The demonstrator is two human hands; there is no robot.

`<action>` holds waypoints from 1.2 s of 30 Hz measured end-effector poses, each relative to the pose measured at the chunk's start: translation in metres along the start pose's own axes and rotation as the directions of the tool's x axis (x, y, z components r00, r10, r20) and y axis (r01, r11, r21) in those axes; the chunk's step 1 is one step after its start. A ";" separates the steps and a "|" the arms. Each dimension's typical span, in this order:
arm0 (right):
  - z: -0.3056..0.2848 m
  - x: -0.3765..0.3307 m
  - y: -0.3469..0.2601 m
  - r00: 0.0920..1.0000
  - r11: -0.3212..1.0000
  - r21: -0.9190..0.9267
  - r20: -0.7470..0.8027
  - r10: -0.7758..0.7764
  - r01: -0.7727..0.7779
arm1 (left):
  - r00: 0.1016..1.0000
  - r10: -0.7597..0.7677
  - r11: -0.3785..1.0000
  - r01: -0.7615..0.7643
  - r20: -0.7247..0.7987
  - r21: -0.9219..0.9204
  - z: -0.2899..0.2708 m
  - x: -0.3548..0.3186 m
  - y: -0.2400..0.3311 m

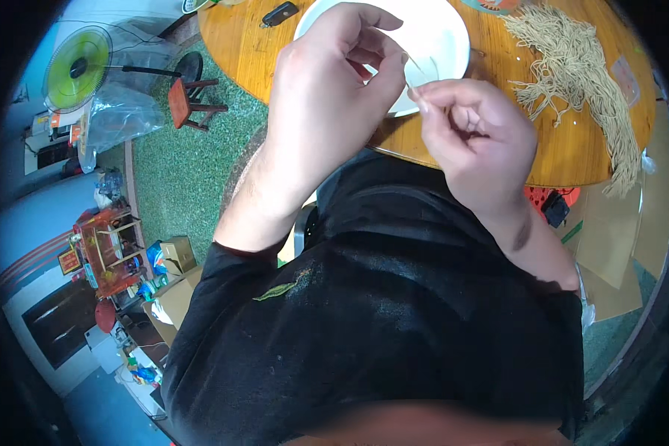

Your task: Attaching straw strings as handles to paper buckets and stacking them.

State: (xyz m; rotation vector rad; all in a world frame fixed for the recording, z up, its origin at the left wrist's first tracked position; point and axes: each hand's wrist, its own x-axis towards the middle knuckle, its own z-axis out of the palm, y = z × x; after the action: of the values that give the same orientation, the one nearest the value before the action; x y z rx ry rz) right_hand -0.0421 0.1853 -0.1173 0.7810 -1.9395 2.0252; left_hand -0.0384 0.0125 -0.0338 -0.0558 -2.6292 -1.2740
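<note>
Over the near rim of a white bowl (455, 56), my two hands are held close together. My left hand (334, 82) is closed in a pinch, with a thin pale strand (415, 65) coming out at its thumb and fingertips. Slightly lower and to the right, my right hand (483, 130) pinches thumb against forefinger on the strand's other part. Its remaining fingers curl inward. The strand is too fine to tell its exact kind. A heap of beige cords (565, 59) lies on the wooden table (238, 44) to the right, some hanging over the edge.
A black car key (279, 13) lies on the table left of the bowl. Off to the left stand a small wooden stool (186, 104) and a green fan (78, 67). Flattened cardboard (609, 245) lies at the right. A green leaf-like piece (276, 291) rests on my black shirt.
</note>
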 end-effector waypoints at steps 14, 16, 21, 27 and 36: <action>-0.012 0.034 -0.040 0.906 0.906 -0.189 0.125 0.405 -0.379 | 0.992 -0.122 0.963 0.123 0.019 -0.241 0.000 -0.002 -0.009; -0.012 0.037 -0.039 0.895 0.912 -0.139 0.181 0.407 -0.386 | 0.990 -0.143 0.958 0.137 -0.004 -0.254 0.006 0.005 -0.023; -0.013 0.041 -0.044 0.896 0.905 -0.186 0.164 0.412 -0.382 | 0.979 0.175 0.756 -0.201 -0.104 -0.624 0.008 -0.010 -0.041; -0.014 0.040 -0.043 0.913 0.906 -0.237 0.128 0.388 -0.351 | 0.979 0.193 0.717 -0.185 -0.064 -0.672 0.006 -0.013 -0.042; -0.015 0.041 -0.040 0.928 0.906 -0.331 0.171 0.331 -0.262 | 0.982 0.175 0.757 -0.181 -0.073 -0.628 0.007 -0.009 -0.032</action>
State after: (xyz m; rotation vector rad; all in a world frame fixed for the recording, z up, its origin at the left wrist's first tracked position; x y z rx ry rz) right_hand -0.0586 0.1955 -0.0617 0.6948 -2.5627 1.7803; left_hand -0.0350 -0.0014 -0.0647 -0.3963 -1.9932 -2.0083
